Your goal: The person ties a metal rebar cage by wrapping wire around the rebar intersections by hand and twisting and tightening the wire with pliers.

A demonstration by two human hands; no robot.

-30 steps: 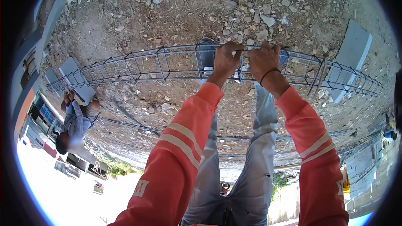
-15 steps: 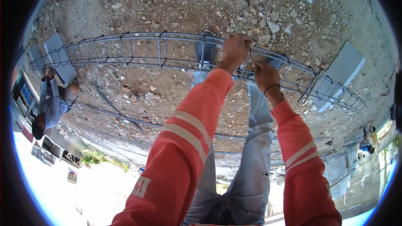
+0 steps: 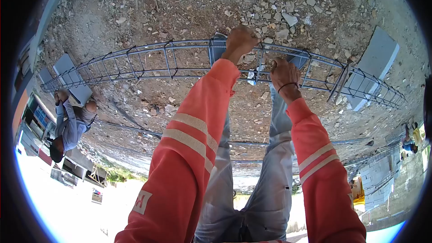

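Observation:
A long cage of steel bars with wire-like stirrups (image 3: 170, 58) stretches across the view in front of my legs. My left hand (image 3: 241, 40) is closed at the cage's far bar, its fingers curled; what they hold is hidden. Nearer to me, my right hand (image 3: 284, 73) is closed beside a stirrup between the two long sides, and I cannot make out what is in its fingers. A loose short bar (image 3: 343, 80) lies crosswise on the cage to the right. My shoes show beneath the cage.
Grey blocks stand under the cage's ends, one on the right (image 3: 372, 65) and one on the left (image 3: 72, 78). A co-worker (image 3: 72, 123) crouches at the left end, hands near the cage. Rubble (image 3: 288, 18) covers the ground. Other people (image 3: 411, 139) are far right.
My left hand has moved up and left from the stirrup to the far bar. My right hand has dropped lower than a second ago. The view has tilted and shifted back.

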